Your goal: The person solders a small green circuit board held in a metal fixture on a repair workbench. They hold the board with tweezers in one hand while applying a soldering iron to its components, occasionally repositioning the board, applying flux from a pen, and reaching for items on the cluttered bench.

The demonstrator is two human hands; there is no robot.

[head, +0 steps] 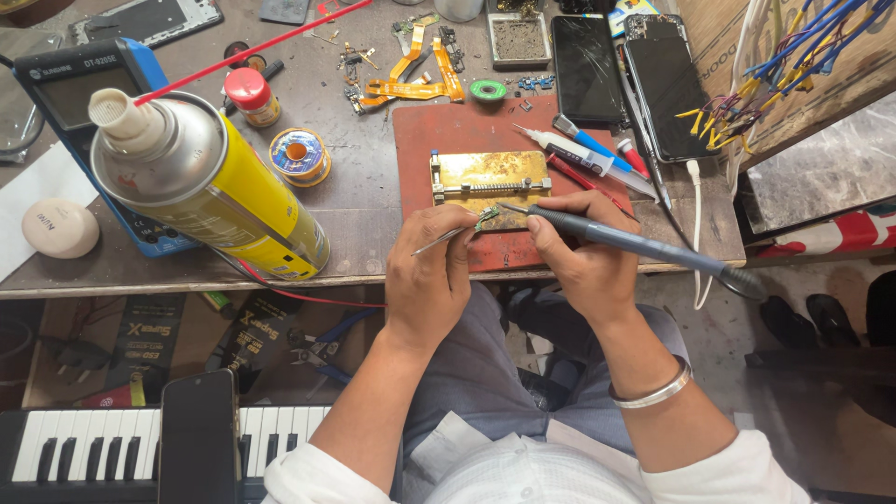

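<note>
My left hand (431, 275) grips thin metal tweezers (446, 238) whose tips reach a small green circuit board (487, 217). That board sits at the lower edge of a brass-coloured holder (485, 182) on a red-brown mat (448, 131). My right hand (579, 250) holds a dark blue soldering iron (644, 247) like a pen, its tip pointing left at the same small board. The iron's handle runs off to the right past the table edge. Both hands rest close together at the mat's front edge.
A large yellow spray can (210, 182) with a red straw stands at the left. Nearby lie a solder spool (299, 154), a small red-capped bottle (252, 96), orange flex cables (415, 89), syringes (583, 154), two phones (625, 70) and coloured wires (784, 65). Below the table sit a keyboard (84, 448) and another phone (198, 437).
</note>
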